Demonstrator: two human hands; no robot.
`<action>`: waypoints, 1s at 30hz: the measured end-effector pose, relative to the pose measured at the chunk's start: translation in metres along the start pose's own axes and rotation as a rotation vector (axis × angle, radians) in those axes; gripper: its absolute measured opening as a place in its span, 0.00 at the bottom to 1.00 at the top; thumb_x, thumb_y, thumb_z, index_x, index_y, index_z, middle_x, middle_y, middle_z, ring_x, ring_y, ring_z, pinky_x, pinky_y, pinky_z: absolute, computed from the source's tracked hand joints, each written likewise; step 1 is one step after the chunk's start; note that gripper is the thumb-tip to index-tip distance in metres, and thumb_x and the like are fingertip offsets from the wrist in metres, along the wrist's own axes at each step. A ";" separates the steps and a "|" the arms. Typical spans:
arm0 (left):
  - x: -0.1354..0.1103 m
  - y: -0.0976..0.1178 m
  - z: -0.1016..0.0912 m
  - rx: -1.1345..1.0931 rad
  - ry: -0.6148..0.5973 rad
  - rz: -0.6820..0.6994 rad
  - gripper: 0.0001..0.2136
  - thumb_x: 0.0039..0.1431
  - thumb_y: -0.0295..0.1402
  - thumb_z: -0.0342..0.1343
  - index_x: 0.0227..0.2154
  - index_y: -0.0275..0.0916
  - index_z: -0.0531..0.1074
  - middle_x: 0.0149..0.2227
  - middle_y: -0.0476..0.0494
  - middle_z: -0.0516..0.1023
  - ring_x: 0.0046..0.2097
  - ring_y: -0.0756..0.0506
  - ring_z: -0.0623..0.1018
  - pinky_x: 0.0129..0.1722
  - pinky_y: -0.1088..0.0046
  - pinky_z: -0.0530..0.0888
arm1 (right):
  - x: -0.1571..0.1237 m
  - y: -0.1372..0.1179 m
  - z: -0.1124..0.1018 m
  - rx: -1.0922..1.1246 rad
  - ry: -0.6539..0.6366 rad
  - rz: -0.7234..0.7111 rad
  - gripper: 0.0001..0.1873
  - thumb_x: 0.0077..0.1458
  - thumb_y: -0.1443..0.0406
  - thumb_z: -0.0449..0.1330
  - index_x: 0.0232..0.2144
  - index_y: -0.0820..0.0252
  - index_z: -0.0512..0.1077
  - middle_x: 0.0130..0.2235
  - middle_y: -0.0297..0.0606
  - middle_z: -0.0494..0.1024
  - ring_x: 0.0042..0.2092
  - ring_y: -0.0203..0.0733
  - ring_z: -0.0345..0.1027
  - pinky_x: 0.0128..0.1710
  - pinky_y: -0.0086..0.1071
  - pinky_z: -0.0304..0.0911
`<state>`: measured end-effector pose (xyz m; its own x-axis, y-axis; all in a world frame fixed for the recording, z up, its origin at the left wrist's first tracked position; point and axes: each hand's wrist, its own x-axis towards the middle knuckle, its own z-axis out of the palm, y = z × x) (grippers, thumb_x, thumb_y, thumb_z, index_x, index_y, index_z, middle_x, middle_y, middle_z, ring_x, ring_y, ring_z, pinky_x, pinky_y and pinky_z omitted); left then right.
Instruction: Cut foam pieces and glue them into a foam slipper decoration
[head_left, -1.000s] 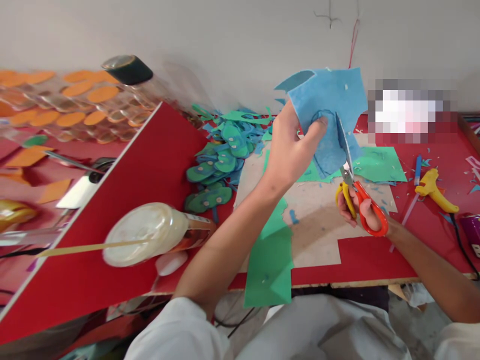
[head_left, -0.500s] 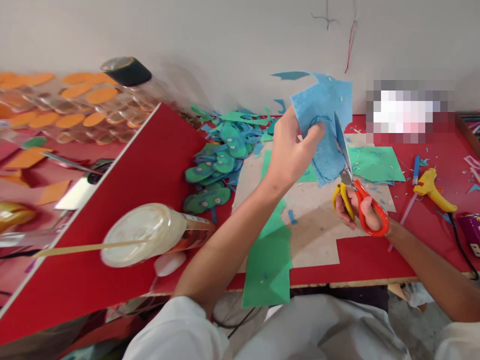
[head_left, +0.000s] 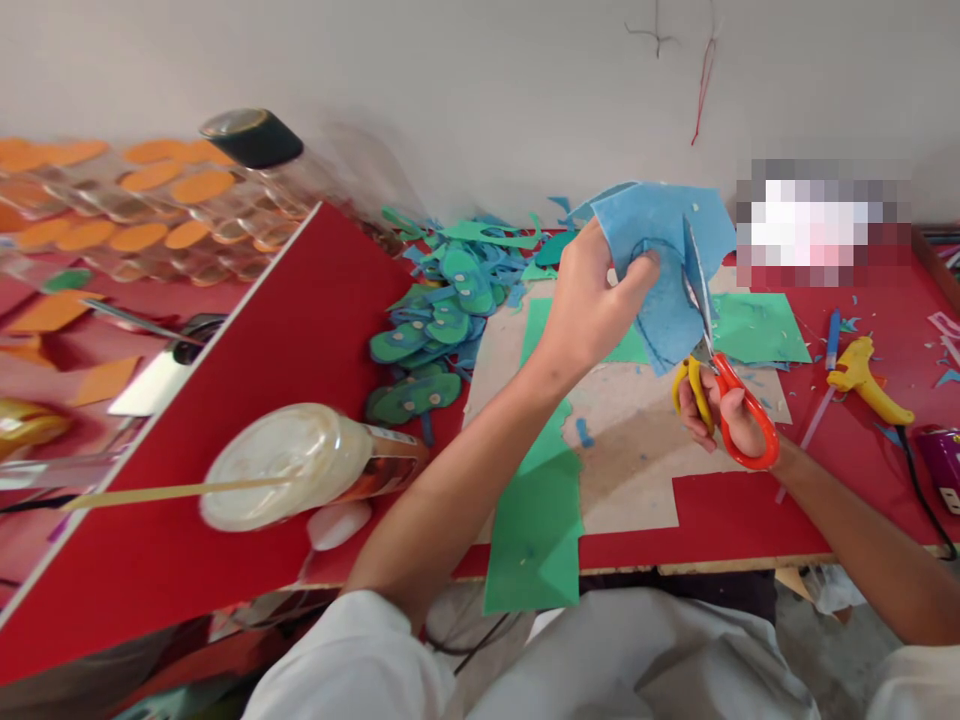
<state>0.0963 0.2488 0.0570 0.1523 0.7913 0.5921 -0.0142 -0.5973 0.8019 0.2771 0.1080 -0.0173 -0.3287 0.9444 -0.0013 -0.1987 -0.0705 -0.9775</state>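
Observation:
My left hand [head_left: 600, 295] pinches a piece of blue felt [head_left: 667, 215] above the table, thumb on its near face. Dark curved outlines are drawn on the felt. My right hand [head_left: 724, 415] has its fingers through the handles of scissors [head_left: 750, 425], one loop red and one yellow. The scissor blades point up and lie at the felt, right of my left thumb, along a slit in it. Beneath both hands lies a brown paper sheet [head_left: 637, 480] with a green felt strip [head_left: 536, 520] and another green felt piece [head_left: 757, 328].
Green and blue cut felt shapes [head_left: 450, 325] are piled to the left. A clear tub [head_left: 277, 465] with a stick across it stands beside a slanting red panel [head_left: 180, 450]. On the right lie a yellow glue gun [head_left: 862, 380] and a blue marker [head_left: 832, 340].
Both hands have shifted slightly to the right with the felt and scissors. The blue felt's upper part has dropped and folded, and the scissor blades have come closer together.

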 end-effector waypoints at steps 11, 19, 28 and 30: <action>-0.001 0.005 0.001 0.028 -0.040 0.004 0.14 0.64 0.35 0.66 0.26 0.43 0.67 0.27 0.50 0.69 0.33 0.45 0.72 0.39 0.66 0.77 | -0.001 0.005 -0.005 -0.024 0.027 0.023 0.46 0.48 0.20 0.58 0.37 0.54 0.67 0.26 0.25 0.66 0.20 0.31 0.53 0.16 0.28 0.55; -0.001 0.003 0.002 0.002 -0.040 -0.006 0.16 0.63 0.38 0.67 0.26 0.43 0.66 0.27 0.50 0.67 0.34 0.45 0.72 0.40 0.65 0.76 | -0.002 0.005 -0.008 -0.048 0.056 0.026 0.44 0.49 0.21 0.60 0.37 0.53 0.66 0.26 0.25 0.65 0.21 0.31 0.55 0.16 0.28 0.56; 0.002 0.001 -0.002 -0.024 -0.036 -0.034 0.18 0.62 0.40 0.70 0.26 0.43 0.67 0.26 0.50 0.64 0.36 0.43 0.74 0.42 0.63 0.77 | -0.002 0.003 -0.007 -0.066 0.103 0.035 0.44 0.48 0.21 0.61 0.34 0.53 0.65 0.21 0.23 0.65 0.17 0.30 0.53 0.13 0.26 0.53; 0.003 0.002 -0.004 -0.012 -0.040 -0.022 0.17 0.63 0.39 0.70 0.26 0.43 0.68 0.27 0.49 0.66 0.36 0.43 0.74 0.42 0.63 0.77 | -0.001 0.001 -0.008 -0.075 0.111 0.024 0.44 0.47 0.22 0.62 0.33 0.53 0.66 0.21 0.23 0.65 0.17 0.30 0.53 0.12 0.26 0.53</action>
<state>0.0925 0.2507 0.0609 0.1923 0.7985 0.5705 -0.0225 -0.5776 0.8160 0.2847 0.1093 -0.0204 -0.2278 0.9727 -0.0436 -0.1209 -0.0727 -0.9900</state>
